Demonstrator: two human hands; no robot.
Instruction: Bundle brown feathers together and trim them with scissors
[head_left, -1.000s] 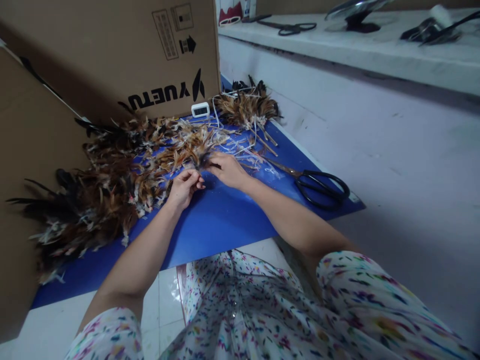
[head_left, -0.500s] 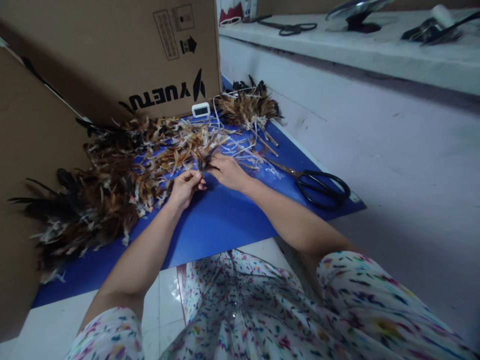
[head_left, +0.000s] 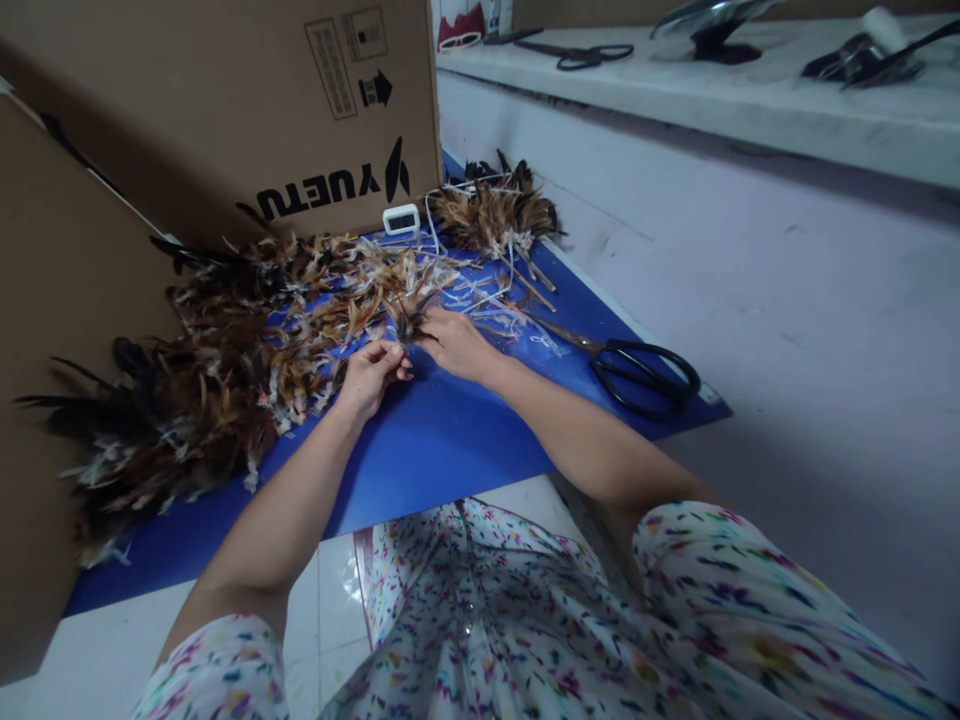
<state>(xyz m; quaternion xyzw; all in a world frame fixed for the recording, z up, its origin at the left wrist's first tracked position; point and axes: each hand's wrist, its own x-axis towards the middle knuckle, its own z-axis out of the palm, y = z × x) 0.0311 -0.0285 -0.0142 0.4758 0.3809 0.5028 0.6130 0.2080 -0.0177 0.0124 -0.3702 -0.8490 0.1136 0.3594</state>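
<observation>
My left hand [head_left: 369, 374] and my right hand [head_left: 454, 342] meet over a blue sheet [head_left: 420, 440] on the floor. Both pinch a small tuft of brown and dark feathers [head_left: 405, 318] between their fingertips. A long heap of brown, black and white feathers [head_left: 217, 370] lies to the left of my hands, reaching back across the sheet. Thin white strips [head_left: 480, 295] are scattered just beyond my right hand.
Large black-handled scissors [head_left: 637, 375] lie on the sheet to the right. A YUETU cardboard box [head_left: 247, 110] stands behind, another cardboard panel [head_left: 52, 330] on the left. A small white device [head_left: 400, 219] and a feather bundle [head_left: 491, 212] sit at the back. A white ledge [head_left: 712, 90] holds tools.
My fingers have shifted slightly on the feather tuft; otherwise my hands stay in place.
</observation>
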